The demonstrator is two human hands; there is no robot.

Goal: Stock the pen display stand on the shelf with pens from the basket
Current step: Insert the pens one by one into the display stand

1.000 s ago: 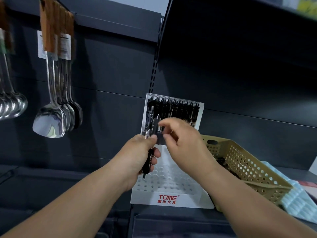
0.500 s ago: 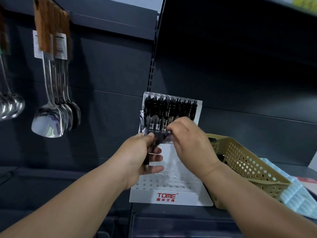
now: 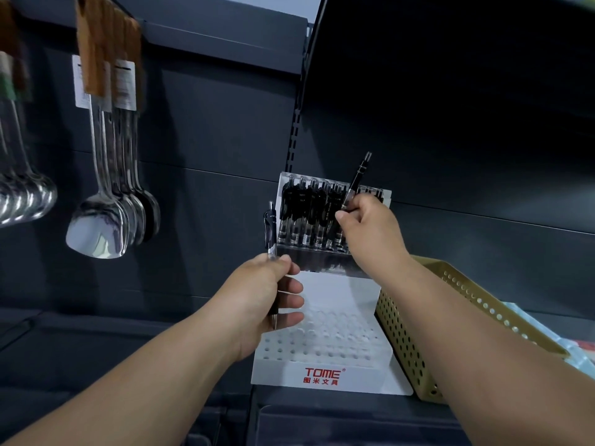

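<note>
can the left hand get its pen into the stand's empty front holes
Probably yes: the left hand holds its pen by the stand's bare front holes; the right hand is at the back row, clear of them.

Dim, bluish light leaves the shelf panels (image 3: 450, 140) above and right of the white pen stand (image 3: 283, 375) nearly black, while the spoons (image 3: 93, 230) far to its left catch bright glare and look slightly blurred, and straight edges bow near the corners.

Black clear-barrelled pens (image 3: 306, 217) are standing in the back row of the white holed plastic stand (image 3: 322, 352), just beside the tan perforated basket (image 3: 415, 336).
</note>
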